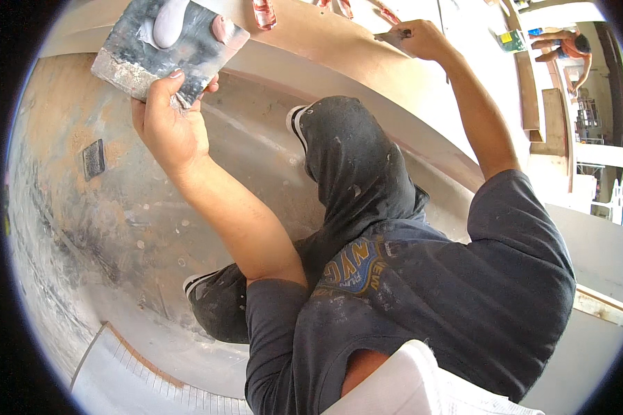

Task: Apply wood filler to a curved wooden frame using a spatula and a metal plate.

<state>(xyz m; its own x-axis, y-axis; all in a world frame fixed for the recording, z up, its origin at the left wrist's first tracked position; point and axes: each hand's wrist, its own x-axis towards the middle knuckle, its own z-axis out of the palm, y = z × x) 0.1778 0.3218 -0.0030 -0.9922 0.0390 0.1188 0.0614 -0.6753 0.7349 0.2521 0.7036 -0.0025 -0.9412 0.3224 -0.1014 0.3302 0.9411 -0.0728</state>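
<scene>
Gripped at its near edge by my left hand point(173, 121) is a dark, stained mixing board point(187, 66). On it sit a large pale mauve blob of putty point(169, 24) and a smaller pink dab point(223, 29); dried whitish residue crusts one edge. My right hand point(422, 40) is closed around a putty knife point(394, 39), with its blade over a long, tan curved panel point(311, 34). Whether the blade touches the panel I cannot tell. A glossy red-and-white patch point(264, 14) shows on the panel near the board, with several more reddish ones further along.
A dark rectangular block point(93, 159) lies on the dusty, paint-spotted floor point(166, 228) at left. At lower left is a pale curved panel point(138, 373) with a slatted edge. Another person point(574, 52) bends over at far right, near a green container point(511, 41).
</scene>
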